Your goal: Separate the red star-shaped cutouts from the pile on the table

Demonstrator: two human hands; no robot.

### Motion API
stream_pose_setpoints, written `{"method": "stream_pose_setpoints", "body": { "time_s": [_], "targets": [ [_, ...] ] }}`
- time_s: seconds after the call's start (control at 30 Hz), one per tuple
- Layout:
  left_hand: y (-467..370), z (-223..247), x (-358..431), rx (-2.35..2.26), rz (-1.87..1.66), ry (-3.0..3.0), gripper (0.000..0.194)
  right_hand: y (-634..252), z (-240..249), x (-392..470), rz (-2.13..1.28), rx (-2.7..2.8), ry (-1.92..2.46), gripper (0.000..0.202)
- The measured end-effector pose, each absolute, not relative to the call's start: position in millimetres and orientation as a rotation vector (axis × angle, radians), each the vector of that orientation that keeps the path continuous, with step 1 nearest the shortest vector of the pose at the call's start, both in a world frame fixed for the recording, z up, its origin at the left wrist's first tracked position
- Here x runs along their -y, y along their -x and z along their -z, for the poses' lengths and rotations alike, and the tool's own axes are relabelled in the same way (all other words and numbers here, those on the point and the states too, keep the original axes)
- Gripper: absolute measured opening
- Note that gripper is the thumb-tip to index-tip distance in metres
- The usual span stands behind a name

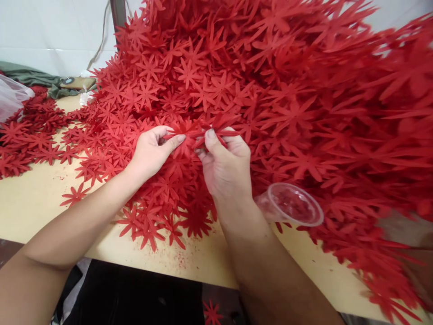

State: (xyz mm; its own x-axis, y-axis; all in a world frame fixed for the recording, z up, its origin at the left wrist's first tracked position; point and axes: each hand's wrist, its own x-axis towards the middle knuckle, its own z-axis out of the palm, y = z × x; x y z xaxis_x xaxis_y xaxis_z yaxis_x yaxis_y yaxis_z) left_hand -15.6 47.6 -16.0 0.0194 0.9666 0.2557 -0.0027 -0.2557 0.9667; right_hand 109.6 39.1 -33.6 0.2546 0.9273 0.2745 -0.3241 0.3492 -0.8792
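My left hand (154, 148) pinches a red flower-shaped cutout (186, 132) with narrow petals between thumb and fingers. Close beside it, my right hand (226, 158) is closed on more red petal cutouts (221, 124), its thumb pressed on top. The two hands nearly meet in front of a large heap of the same red cutouts (203, 90). Whether the pieces in both hands are joined cannot be made out. A clear plastic cup (296, 205) lies tipped beside my right wrist, its mouth facing me, with small reddish bits visible through it.
The heap covers much of the pale table (40, 203) and rises high on the right. A smaller red pile (30, 131) lies at the left, beside a clear plastic bag (11, 97) and green cloth (30, 74). One cutout (212, 312) is below the table's front edge.
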Motion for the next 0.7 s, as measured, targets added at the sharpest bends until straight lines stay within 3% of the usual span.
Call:
{"method": "stream_pose_setpoints", "body": {
  "time_s": [0.3,0.43,0.63,0.7],
  "targets": [
    [16.1,14.3,-48.5,-1.079,-1.298,-1.43,0.036,-104.4,26.4,-30.1,-1.144,1.084,0.724,0.025],
    [19.2,14.9,-51.1,-1.082,-1.315,-1.416,0.042,-110.8,32.7,-37.5,-1.056,0.96,0.794,0.019],
    [30.0,16.0,-58.9,-1.187,-1.512,-1.65,0.016,-119.2,30.0,-42.3,-1.026,0.907,0.869,0.024],
    [30.3,14.4,-55.6,-1.216,-1.563,-1.765,0.018,-115.1,27.8,-38.6,-1.005,0.989,0.871,0.026]
  ]
}}
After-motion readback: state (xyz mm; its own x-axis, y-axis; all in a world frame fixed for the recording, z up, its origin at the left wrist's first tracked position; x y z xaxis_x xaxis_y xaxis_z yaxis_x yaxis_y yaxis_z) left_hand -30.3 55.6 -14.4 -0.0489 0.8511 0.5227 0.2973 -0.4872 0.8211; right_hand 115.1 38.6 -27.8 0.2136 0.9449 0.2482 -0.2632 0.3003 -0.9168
